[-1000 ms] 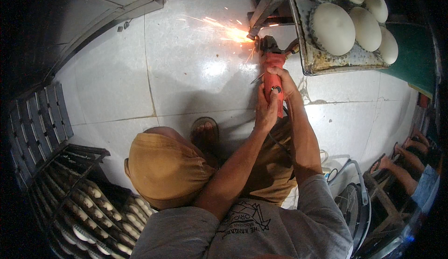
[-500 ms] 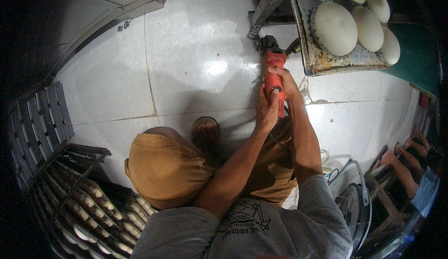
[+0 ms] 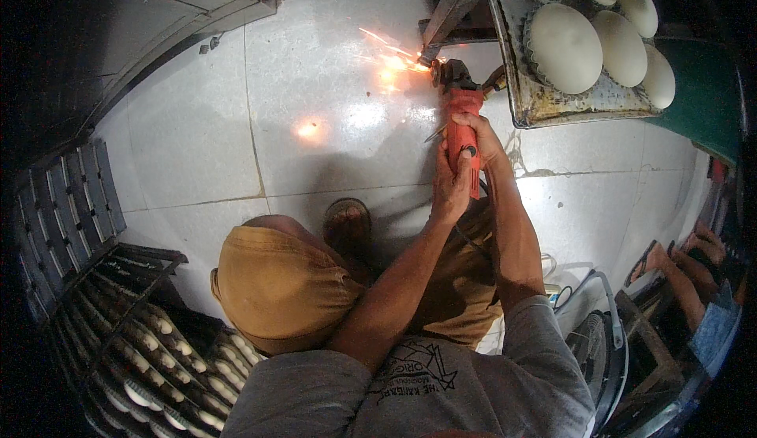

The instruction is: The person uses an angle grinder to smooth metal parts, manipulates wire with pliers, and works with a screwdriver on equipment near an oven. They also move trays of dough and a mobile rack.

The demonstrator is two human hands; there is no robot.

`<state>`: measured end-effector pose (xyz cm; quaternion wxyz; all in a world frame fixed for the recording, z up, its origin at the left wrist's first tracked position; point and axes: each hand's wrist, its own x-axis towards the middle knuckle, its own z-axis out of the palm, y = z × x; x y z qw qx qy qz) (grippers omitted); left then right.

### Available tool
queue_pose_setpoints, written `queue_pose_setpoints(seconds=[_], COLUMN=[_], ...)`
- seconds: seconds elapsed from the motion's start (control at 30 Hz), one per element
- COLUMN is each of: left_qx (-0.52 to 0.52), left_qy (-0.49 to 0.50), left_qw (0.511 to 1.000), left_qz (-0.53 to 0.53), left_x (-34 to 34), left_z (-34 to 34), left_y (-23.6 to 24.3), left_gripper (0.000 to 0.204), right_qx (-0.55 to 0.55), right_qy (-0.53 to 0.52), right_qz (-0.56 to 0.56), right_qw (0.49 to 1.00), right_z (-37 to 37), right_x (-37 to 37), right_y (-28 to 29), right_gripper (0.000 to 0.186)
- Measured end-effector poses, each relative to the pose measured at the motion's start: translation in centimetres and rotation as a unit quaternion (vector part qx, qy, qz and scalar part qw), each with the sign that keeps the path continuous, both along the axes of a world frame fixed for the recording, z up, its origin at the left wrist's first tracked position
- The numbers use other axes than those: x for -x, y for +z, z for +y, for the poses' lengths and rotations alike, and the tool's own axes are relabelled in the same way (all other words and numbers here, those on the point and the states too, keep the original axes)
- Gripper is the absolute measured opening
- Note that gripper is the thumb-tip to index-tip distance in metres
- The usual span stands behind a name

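Both my hands grip a red angle grinder [image 3: 465, 104] by its body. My left hand [image 3: 451, 189] wraps the rear end, its thumb near the dark switch. My right hand [image 3: 484, 140] is closed around the body further forward, from the right side. At the black head the disc meets the foot of a dark metal leg [image 3: 453, 14]. Orange sparks [image 3: 394, 61] spray from there to the left over the pale tiled floor [image 3: 181, 134]. A side handle sticks out right of the head; no hand is on it.
Rounds of pale dough [image 3: 564, 49] in fluted moulds sit on a stained tray [image 3: 579, 112] close right of the grinder. A rack of dough trays [image 3: 150, 359] stands lower left, a fan [image 3: 591, 347] lower right. Another person's legs [image 3: 682, 280] show at far right.
Sparks now fly from the disc across the floor, where none showed before. My hands and the grinder have hardly moved. The other person's legs at far right have shifted slightly.
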<state>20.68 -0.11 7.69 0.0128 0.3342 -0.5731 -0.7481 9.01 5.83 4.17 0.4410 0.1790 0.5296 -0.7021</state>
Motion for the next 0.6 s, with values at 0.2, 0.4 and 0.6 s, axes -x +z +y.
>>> queue_pose_setpoints(seconds=[0.2, 0.4, 0.6], left_qx=[0.011, 0.021, -0.076], left_qy=[-0.008, 0.001, -0.019], left_qw=[1.000, 0.999, 0.996], left_qz=[0.000, -0.024, -0.034], left_x=[-0.2, -0.1, -1.2], left_z=[0.2, 0.1, 0.6], left_y=[-0.8, -0.3, -2.8], left_gripper=[0.061, 0.065, 0.068], right_qx=[0.009, 0.029, 0.047], right_qy=[0.006, 0.005, -0.022], right_qz=[-0.024, -0.035, 0.007], right_qw=[1.000, 0.999, 0.999], right_z=[0.1, 0.4, 0.4], right_x=[0.0, -0.1, -0.4], right_y=[0.3, 0.0, -2.5], right_gripper=[0.028, 0.033, 0.031])
